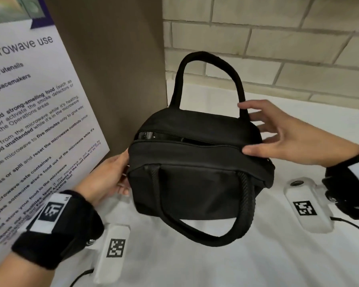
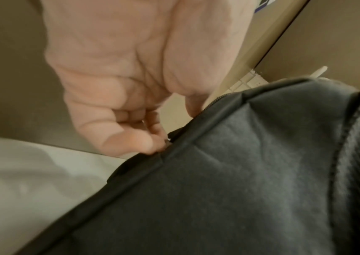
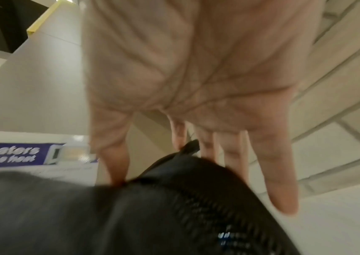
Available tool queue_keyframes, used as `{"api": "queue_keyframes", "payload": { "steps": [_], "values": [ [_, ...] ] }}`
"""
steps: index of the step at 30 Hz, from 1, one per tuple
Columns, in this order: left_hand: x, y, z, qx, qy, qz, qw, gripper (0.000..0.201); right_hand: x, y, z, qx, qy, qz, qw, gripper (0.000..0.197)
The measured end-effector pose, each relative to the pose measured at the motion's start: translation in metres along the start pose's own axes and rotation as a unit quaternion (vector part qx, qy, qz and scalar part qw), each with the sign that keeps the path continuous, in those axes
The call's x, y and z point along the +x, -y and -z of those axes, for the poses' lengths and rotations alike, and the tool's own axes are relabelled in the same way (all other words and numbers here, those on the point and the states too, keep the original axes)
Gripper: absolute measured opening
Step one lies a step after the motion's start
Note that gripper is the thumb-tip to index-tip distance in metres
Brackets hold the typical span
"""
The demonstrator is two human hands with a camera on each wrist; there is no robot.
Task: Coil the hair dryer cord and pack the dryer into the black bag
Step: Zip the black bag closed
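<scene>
I am looking at what seems a shared staff kitchen or break room in a workplace. A printed notice on microwave use, naming a Front Desk and Facilities team, stands at the left edge of a white counter below a pale brick wall.

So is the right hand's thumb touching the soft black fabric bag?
Touching. In the head view the right hand's thumb tip presses on the top of the soft black fabric bag; the right wrist view shows the thumb meeting the fabric.

Matt black cloth bag
</scene>
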State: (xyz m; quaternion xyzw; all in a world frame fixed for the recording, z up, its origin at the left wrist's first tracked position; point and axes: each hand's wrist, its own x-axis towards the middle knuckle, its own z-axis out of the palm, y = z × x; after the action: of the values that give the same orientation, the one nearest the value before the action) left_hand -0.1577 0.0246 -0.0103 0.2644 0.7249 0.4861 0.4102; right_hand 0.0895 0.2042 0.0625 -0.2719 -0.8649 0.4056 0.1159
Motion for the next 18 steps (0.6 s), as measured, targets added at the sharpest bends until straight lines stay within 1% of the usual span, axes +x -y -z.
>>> {"api": "queue_keyframes", "payload": {
  "steps": [3,5,6,7,9,10,12,15,18],
  "values": [
    [-0.002,-0.001,0.003,0.014,0.004,0.033,0.999,0.043,-0.008,-0.012,0.011,0.014,0.016,-0.042,0.999,0.083],
    [-0.001,0.002,0.003,0.027,0.011,0.053,0.998,0.047,-0.015,-0.022,0.008,-0.037,0.033,-0.077,0.996,0.086],
    [-0.001,0.003,0.003,0.036,0.012,0.064,0.997,0.048,-0.017,-0.027,0.003,-0.064,0.036,-0.088,0.993,0.083],
    [-0.001,0.005,0.002,0.047,0.015,0.073,0.996,0.047,-0.018,-0.031,-0.004,-0.087,0.026,-0.089,0.992,0.075],
    [0.001,0.008,0.002,0.06,0.021,0.088,0.994,0.041,-0.017,-0.036,-0.015,-0.111,-0.013,-0.068,0.991,0.056],
    [0.001,0.009,0.002,0.058,0.023,0.091,0.994,0.038,-0.016,-0.037,-0.018,-0.109,-0.028,-0.063,0.992,0.051],
    [0.001,0.009,0.003,0.034,0.027,0.091,0.995,0.032,-0.014,-0.036,-0.021,-0.09,-0.045,-0.059,0.993,0.048],
    [0.0,0.007,0.004,-0.015,0.035,0.091,0.995,0.029,-0.011,-0.036,-0.023,-0.068,-0.068,-0.049,0.994,0.049],
    [-0.001,0.008,0.003,-0.011,0.032,0.1,0.994,0.024,-0.01,-0.037,-0.023,-0.06,-0.075,-0.048,0.994,0.05]
  ]
}}
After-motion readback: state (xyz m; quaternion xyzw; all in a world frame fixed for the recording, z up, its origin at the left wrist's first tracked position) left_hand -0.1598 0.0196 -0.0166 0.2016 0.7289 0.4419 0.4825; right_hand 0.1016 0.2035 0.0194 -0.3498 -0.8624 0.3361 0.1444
